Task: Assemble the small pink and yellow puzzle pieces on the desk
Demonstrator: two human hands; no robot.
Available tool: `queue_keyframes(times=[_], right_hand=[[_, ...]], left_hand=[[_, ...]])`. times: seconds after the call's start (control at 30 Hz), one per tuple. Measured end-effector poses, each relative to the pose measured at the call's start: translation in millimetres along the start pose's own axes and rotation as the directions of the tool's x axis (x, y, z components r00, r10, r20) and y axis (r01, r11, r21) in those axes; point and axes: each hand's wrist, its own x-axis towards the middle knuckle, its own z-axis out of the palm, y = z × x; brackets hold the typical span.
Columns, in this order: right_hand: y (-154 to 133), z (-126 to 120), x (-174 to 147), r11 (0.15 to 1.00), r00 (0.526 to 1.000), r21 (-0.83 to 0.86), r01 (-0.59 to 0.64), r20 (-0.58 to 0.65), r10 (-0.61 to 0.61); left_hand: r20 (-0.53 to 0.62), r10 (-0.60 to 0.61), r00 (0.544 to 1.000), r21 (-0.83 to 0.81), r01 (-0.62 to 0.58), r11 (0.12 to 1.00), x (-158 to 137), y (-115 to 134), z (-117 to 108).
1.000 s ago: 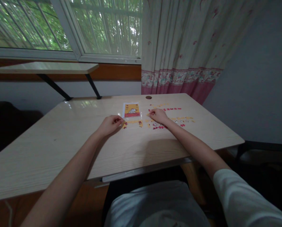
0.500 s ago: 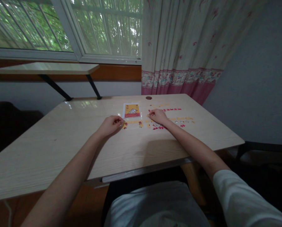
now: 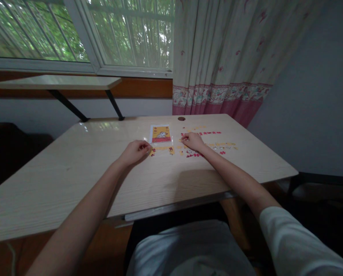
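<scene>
My left hand [image 3: 135, 151] rests at the left end of a partly joined strip of yellow jigsaw puzzle pieces [image 3: 162, 148], its thumb and fingers closed together. Whether a piece is between them is hidden. To the right, my right hand [image 3: 194, 141] is closed in a pinch over the loose pieces, with a small yellow puzzle piece [image 3: 181, 140] at its fingertips. Behind the strip lies a picture card [image 3: 161, 134] with a white animal on yellow and red. Red puzzle pieces [image 3: 211, 133] form a row beyond my right hand, and mixed yellow and white pieces [image 3: 224, 146] lie to its right.
The pale wooden desk [image 3: 73, 180] has a round cable hole [image 3: 181, 119] at its back edge. A raised shelf [image 3: 59, 82] on black supports stands at the back left. A patterned curtain [image 3: 217, 69] hangs behind the desk, beside a window [image 3: 131, 34].
Both hands keep nearly the same places and closed poses. The view has shifted very slightly; no puzzle piece has visibly moved on the desk.
</scene>
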Motion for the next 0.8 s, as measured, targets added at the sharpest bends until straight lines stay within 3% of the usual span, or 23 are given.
queue_keyframes(times=[0.8], right_hand=[[-2.3, -1.8, -1.4, 1.000, 1.000, 0.013, -0.010, 0.018, 0.010]], left_hand=[[0.052, 0.059, 0.997, 0.065, -0.063, 0.996, 2.1, -6.4, -0.6]])
